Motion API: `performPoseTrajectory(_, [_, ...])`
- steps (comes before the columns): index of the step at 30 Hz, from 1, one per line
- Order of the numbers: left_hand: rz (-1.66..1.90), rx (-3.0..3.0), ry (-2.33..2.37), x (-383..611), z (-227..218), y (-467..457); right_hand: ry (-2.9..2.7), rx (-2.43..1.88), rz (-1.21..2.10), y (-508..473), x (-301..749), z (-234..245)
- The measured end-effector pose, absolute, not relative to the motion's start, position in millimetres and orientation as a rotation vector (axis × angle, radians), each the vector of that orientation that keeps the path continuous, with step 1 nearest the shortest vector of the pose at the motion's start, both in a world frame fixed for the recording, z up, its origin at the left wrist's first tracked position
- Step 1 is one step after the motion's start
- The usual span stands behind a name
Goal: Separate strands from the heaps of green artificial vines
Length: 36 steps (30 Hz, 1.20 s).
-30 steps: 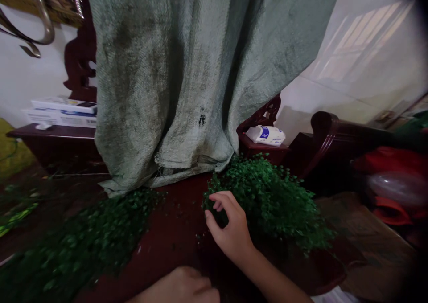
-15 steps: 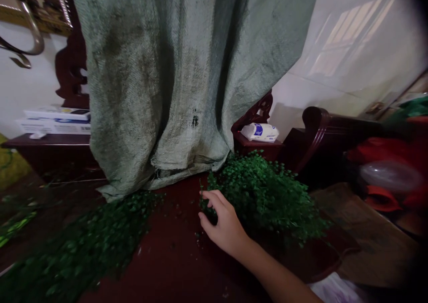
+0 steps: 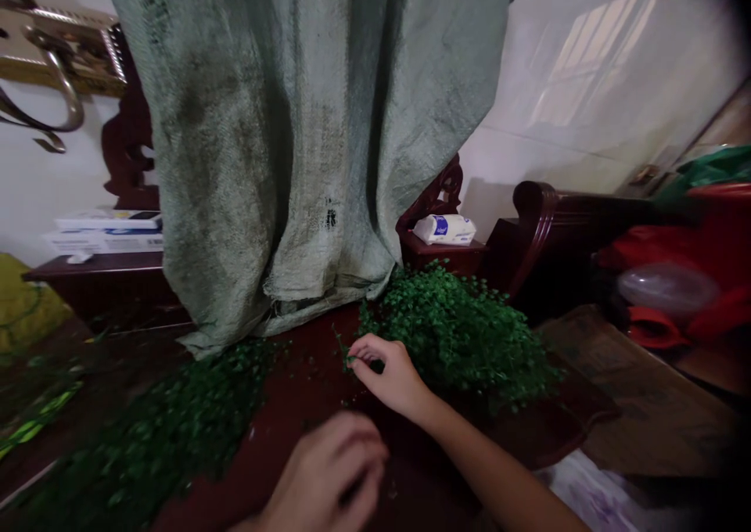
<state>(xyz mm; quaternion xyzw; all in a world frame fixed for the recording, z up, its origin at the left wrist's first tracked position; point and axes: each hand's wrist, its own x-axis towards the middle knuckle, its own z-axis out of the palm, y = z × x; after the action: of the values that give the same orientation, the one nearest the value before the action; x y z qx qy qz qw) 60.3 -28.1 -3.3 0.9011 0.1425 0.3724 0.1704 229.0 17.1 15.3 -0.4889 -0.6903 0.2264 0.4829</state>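
Observation:
My right hand point(image 3: 389, 375) pinches a small green sprig at the left edge of a bushy pile of green leafy sprigs point(image 3: 463, 336) on the dark red table point(image 3: 305, 407). My left hand point(image 3: 328, 477) is low in front, blurred, its fingers curled inward; I cannot make out anything in them. A second, flatter heap of green sprigs point(image 3: 158, 438) spreads over the table to the left of both hands.
A large worn grey-green woven sack point(image 3: 293, 141) hangs down onto the table behind the piles. A tissue pack point(image 3: 444, 229) lies on a dark wooden chair at the back. White boxes point(image 3: 109, 231) sit on a sideboard at left. Red items point(image 3: 692, 282) are heaped at right.
My right hand has closed from a loose reach into a pinch on a sprig at the pile's edge. My left hand, out of view half a second ago, has come up into view.

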Motion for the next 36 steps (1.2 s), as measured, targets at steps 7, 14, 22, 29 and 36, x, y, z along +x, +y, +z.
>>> performPoseTrajectory(7, [1.275, 2.232, 1.031, 59.8, -4.9, 10.7, -1.739, -1.105, 0.789, 17.1, 234.0, 21.9])
performPoseTrajectory(14, [1.197, 2.260, 0.839, 62.2, -1.1, 3.9, -1.781, -1.043, 1.013, 14.7, 240.9, 30.0])
performPoseTrajectory(22, [1.185, 2.074, 0.874, 60.4, -1.0, 6.6, -1.845, -0.973, 1.107, 12.5, 243.2, 31.3])
performPoseTrajectory(29, [1.175, 1.905, 0.903, 62.3, -5.1, 8.6, -1.852, -0.976, 1.041, 12.5, 244.0, 29.9])
performPoseTrajectory(36, [1.133, 2.015, 0.913, 61.7, -2.0, 8.6, -1.843, -1.008, 0.987, 12.8, 243.7, 29.3])
